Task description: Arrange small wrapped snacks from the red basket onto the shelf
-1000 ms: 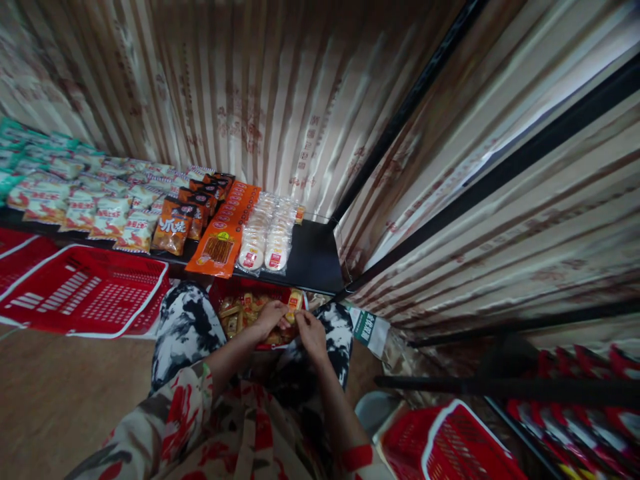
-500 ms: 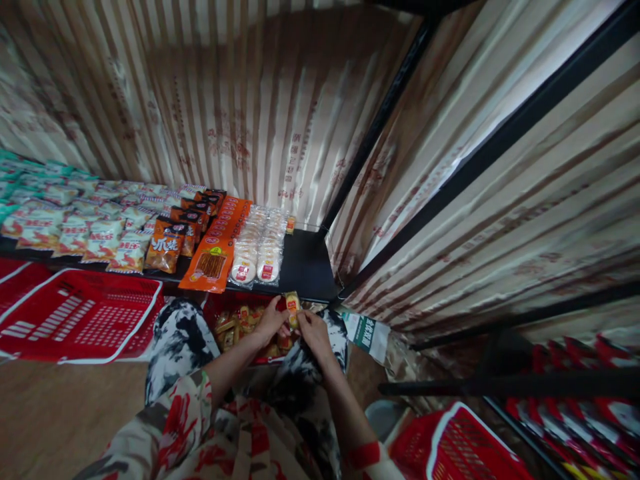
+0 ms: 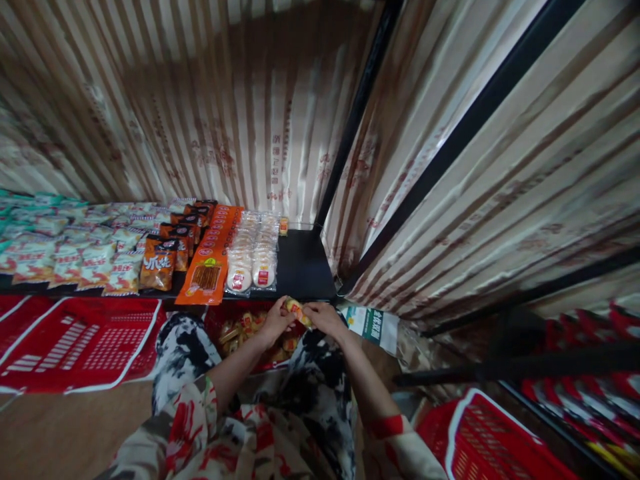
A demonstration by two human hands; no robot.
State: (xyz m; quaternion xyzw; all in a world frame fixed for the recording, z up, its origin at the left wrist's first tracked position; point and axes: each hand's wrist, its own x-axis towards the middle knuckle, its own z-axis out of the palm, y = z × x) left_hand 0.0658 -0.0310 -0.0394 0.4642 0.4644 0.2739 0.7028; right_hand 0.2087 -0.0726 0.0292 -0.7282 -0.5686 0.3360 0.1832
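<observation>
Between my two hands is a small yellow snack packet (image 3: 299, 312) with a red and white label. My left hand (image 3: 274, 324) pinches its left end and my right hand (image 3: 325, 317) pinches its right end. They hold it tilted, just in front of the black shelf's edge. Below it, between my knees, a red basket (image 3: 213, 313) contains several similar yellow packets (image 3: 245, 325). One small yellow packet (image 3: 283, 227) stands at the back of the black shelf (image 3: 305, 263), beside two rows of clear-wrapped round white crackers (image 3: 263, 270).
Left along the shelf lie an orange bag (image 3: 204, 280), brown-orange packets (image 3: 159, 263) and several pale snack bags (image 3: 95, 263). Red baskets stand at the left (image 3: 95, 343) and lower right (image 3: 495, 433). Black posts (image 3: 357, 120) rise before pleated curtains (image 3: 225, 100). A green-white bag (image 3: 373, 327) lies right.
The packet has turned from nearly upright to a slant, with both hands still on it. My view has shifted, so the shelf goods sit slightly lower and further left.
</observation>
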